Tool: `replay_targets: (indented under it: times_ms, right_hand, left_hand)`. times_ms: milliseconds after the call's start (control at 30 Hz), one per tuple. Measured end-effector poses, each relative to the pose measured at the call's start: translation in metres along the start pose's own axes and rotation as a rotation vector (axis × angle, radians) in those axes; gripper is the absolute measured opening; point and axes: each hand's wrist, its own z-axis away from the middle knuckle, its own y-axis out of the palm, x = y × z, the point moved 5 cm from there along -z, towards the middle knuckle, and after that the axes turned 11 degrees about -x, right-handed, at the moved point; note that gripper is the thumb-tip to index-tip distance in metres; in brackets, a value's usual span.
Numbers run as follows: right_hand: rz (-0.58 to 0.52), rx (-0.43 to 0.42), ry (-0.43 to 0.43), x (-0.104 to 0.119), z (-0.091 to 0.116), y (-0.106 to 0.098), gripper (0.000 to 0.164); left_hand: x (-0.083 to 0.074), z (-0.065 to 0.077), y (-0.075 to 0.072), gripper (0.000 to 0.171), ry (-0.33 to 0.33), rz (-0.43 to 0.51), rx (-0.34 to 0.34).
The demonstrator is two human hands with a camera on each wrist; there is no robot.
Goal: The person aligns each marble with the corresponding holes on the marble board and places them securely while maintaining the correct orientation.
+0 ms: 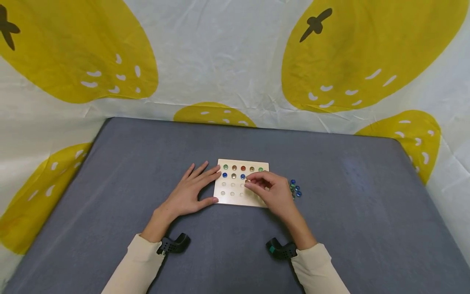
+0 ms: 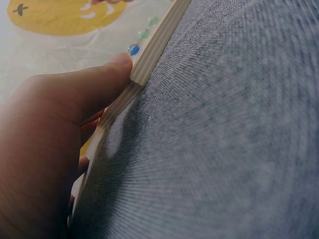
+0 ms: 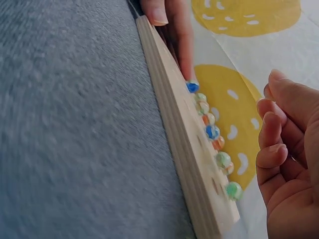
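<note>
A pale wooden board (image 1: 227,200) with rows of round hollows lies on the grey table. Glass marbles sit in its far row: green, amber and a red marble (image 1: 243,168). The second row has blue marbles and an amber one; hollows show in the nearer rows. My left hand (image 1: 191,192) is spread along the board's left edge, its thumb touching the near corner. Above the board, my right hand (image 1: 273,190) pinches a small brownish marble (image 1: 247,181) between thumb and index finger. In the right wrist view that marble is hidden behind the fingers (image 3: 276,127).
A small pile of blue and green marbles (image 1: 295,188) lies just right of the board, partly behind the right hand. Grey cloth covers the table (image 1: 147,155). A white curtain (image 1: 220,53) with yellow fruit shapes hangs behind and beside it. Both wrists carry black camera mounts (image 1: 282,249).
</note>
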Motion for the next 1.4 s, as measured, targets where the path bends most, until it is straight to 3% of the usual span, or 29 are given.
replay_targets:
  times_ms: [167,867,1400]
  right_hand:
    - [0.010,0.013,0.027,-0.018,0.002,0.012,0.013]
    - [0.026,0.022,-0.017,-0.017,-0.001,0.054,0.015]
    - [0.134,-0.039,-0.116,-0.021,0.006,0.062,0.014]
  left_hand:
    - [0.001,0.002,0.001,0.072,-0.001,-0.002,-0.003]
    - [0.002,0.002,0.001,0.071,0.009,-0.010,-0.019]
    - [-0.001,0.003,0.001,0.070,0.011,-0.006,-0.020]
